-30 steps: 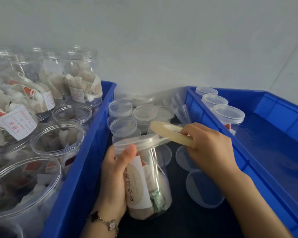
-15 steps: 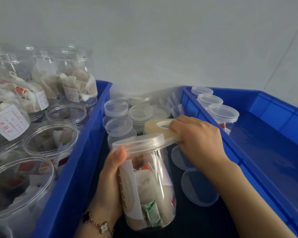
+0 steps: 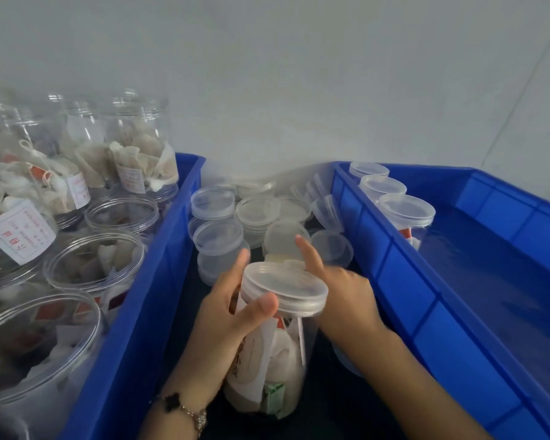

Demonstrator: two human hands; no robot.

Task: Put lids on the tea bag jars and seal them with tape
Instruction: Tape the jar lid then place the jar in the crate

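now both hands [image 3: 226,319] round the lidded jar [image 3: 273,354]

Dark work surface [image 3: 331,404] carrying 2 blue crates and loose lids

Left of the stacked clear lids [image 3: 232,217] stands the left blue crate [image 3: 134,312]; right of them, the right blue crate [image 3: 426,312]; the lids sit between, against the wall.

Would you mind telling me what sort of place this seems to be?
Probably a small packing station for tea products: a blue bin of open jars with tea bags, stacked clear lids, and a second blue bin holding lidded jars.
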